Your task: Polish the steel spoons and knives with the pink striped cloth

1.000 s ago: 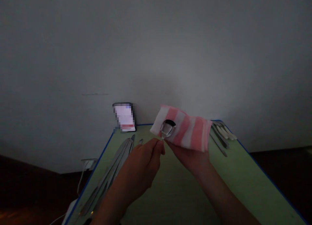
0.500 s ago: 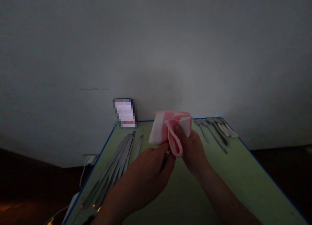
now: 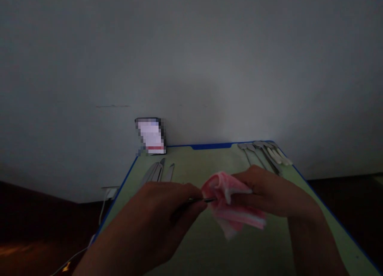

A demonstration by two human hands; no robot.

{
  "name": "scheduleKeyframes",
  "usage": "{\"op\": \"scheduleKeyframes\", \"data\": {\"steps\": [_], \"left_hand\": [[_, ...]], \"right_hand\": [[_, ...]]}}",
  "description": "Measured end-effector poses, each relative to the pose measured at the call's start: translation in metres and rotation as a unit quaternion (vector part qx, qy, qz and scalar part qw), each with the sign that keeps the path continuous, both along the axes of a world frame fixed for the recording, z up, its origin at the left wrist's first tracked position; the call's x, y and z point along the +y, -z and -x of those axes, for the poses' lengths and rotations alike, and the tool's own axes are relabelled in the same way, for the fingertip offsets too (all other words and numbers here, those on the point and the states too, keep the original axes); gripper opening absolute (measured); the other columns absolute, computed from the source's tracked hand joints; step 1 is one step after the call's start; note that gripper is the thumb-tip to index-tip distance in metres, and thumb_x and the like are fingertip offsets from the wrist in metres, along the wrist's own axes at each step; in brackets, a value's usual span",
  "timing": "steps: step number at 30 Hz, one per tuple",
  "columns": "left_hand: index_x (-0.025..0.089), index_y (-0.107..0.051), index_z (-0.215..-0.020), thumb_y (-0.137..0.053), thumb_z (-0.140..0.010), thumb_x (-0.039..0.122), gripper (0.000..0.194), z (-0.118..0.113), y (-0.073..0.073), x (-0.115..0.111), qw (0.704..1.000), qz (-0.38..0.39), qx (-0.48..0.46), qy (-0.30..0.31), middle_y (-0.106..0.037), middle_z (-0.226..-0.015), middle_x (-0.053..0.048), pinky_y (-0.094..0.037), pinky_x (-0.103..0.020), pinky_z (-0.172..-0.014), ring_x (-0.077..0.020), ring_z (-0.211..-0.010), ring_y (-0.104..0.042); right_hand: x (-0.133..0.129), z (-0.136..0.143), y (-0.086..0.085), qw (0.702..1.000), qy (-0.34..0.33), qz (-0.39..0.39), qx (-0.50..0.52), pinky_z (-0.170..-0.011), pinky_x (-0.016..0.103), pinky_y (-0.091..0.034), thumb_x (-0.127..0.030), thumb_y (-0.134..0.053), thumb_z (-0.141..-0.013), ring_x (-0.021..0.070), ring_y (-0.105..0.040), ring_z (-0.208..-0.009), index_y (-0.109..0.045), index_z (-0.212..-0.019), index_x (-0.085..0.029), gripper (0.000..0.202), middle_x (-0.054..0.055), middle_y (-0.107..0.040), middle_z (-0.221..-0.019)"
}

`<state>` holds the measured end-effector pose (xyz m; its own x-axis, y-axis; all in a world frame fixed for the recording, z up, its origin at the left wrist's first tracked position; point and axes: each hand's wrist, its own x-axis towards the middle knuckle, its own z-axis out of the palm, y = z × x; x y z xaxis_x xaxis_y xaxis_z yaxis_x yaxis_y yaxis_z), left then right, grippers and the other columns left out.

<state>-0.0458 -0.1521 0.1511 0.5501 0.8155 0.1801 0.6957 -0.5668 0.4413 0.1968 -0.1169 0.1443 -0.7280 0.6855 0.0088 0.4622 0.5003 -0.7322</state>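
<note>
My left hand (image 3: 161, 216) pinches a thin strip of metal cutlery (image 3: 210, 200) between thumb and fingers. Only a short length of it shows, so its kind cannot be made out. A pink and white cloth (image 3: 223, 184) is bunched around its other end, over the near half of the table. My right hand (image 3: 272, 190) grips that cloth from the right, its fingers partly covered by the folds. Several table knives (image 3: 154, 172) lie beyond my left hand, partly hidden by it, with a single knife (image 3: 170, 172) just to their right.
Several spoons (image 3: 260, 148) and some pale-handled cutlery (image 3: 278, 156) lie at the table's far right corner. A phone with a blurred screen (image 3: 153, 136) leans on the wall (image 3: 191, 60) at the far left. The green tabletop (image 3: 203, 160) has a blue edge. A white cable hangs left.
Both hands have come nearer and lower. My right hand has swung outward to the right, and the cloth has been turned and crumpled around the metal piece.
</note>
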Motion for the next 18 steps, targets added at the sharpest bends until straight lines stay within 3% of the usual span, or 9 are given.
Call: {"op": "scheduleKeyframes", "data": {"steps": [2,4,5,7,9,11,15,18], "left_hand": [[0.025,-0.063,-0.081,-0.049,-0.087,0.032,0.016,-0.002,-0.001,0.001,1.0,-0.015,-0.018,-0.008,-0.063,-0.061,0.006,-0.038,-0.02,-0.05,-0.0087,-0.051,-0.056],[0.023,-0.062,-0.082,-0.049,-0.086,0.03,0.015,-0.005,-0.003,0.003,0.997,-0.041,-0.051,-0.048,-0.064,-0.062,0.005,-0.038,-0.02,-0.049,-0.0088,-0.051,-0.057],[0.023,-0.061,-0.082,-0.05,-0.086,0.03,0.014,-0.007,-0.003,0.004,0.993,-0.055,-0.07,-0.073,-0.064,-0.062,0.005,-0.038,-0.02,-0.049,-0.0088,-0.05,-0.057],[0.021,-0.06,-0.082,-0.051,-0.085,0.029,0.012,-0.014,-0.002,0.005,0.984,-0.081,-0.105,-0.117,-0.061,-0.057,0.006,-0.037,-0.019,-0.045,-0.0081,-0.045,-0.054],[0.021,-0.058,-0.082,-0.052,-0.086,0.028,0.01,-0.024,0.0,0.003,0.977,-0.097,-0.131,-0.134,-0.057,-0.051,0.008,-0.035,-0.018,-0.042,-0.0073,-0.04,-0.049],[0.02,-0.056,-0.081,-0.05,-0.086,0.026,0.01,-0.035,0.005,0.0,0.975,-0.112,-0.143,-0.128,-0.054,-0.049,0.008,-0.033,-0.019,-0.041,-0.007,-0.038,-0.047],[0.019,-0.052,-0.086,-0.046,-0.089,0.023,0.007,-0.051,0.02,0.0,0.976,-0.143,-0.121,-0.115,-0.06,-0.06,0.005,-0.033,-0.02,-0.044,-0.0081,-0.042,-0.051],[0.019,-0.051,-0.087,-0.044,-0.09,0.023,0.009,-0.055,0.032,0.009,0.975,-0.159,-0.091,-0.123,-0.062,-0.064,0.002,-0.033,-0.022,-0.046,-0.0101,-0.047,-0.054]], "right_hand": [[-0.002,0.004,-0.002,0.998,0.047,-0.011,0.035,-0.046,0.018,-0.033,-0.028,-0.052,-0.083,0.0072,-0.045,-0.048,-0.064,-0.074,-0.019,0.017,-0.005,-0.054,-0.055],[-0.003,0.013,0.0,0.978,0.16,-0.043,0.127,-0.045,0.018,-0.033,-0.031,-0.055,-0.08,0.007,-0.044,-0.048,-0.064,-0.071,-0.018,0.017,-0.005,-0.055,-0.056],[-0.002,0.02,0.002,0.952,0.235,-0.068,0.183,-0.045,0.018,-0.033,-0.033,-0.058,-0.078,0.0069,-0.044,-0.048,-0.063,-0.07,-0.018,0.018,-0.005,-0.054,-0.055],[-0.002,0.036,0.008,0.87,0.384,-0.112,0.287,-0.044,0.018,-0.032,-0.036,-0.061,-0.075,0.0069,-0.041,-0.048,-0.061,-0.068,-0.017,0.02,-0.005,-0.052,-0.054],[-0.001,0.052,0.015,0.788,0.476,-0.105,0.377,-0.043,0.019,-0.032,-0.039,-0.058,-0.077,0.0075,-0.039,-0.048,-0.056,-0.064,-0.017,0.026,-0.005,-0.048,-0.054],[-0.001,0.066,0.021,0.75,0.488,-0.04,0.445,-0.043,0.02,-0.032,-0.041,-0.051,-0.081,0.0079,-0.037,-0.048,-0.05,-0.063,-0.018,0.029,-0.004,-0.044,-0.053],[-0.003,0.083,0.029,0.73,0.441,0.109,0.511,-0.042,0.022,-0.032,-0.042,-0.042,-0.084,0.0091,-0.033,-0.046,-0.04,-0.06,-0.021,0.032,-0.004,-0.038,-0.052],[-0.002,0.091,0.038,0.709,0.402,0.176,0.552,-0.043,0.022,-0.033,-0.037,-0.047,-0.08,0.009,-0.032,-0.047,-0.039,-0.062,-0.021,0.025,-0.005,-0.037,-0.054]]}}
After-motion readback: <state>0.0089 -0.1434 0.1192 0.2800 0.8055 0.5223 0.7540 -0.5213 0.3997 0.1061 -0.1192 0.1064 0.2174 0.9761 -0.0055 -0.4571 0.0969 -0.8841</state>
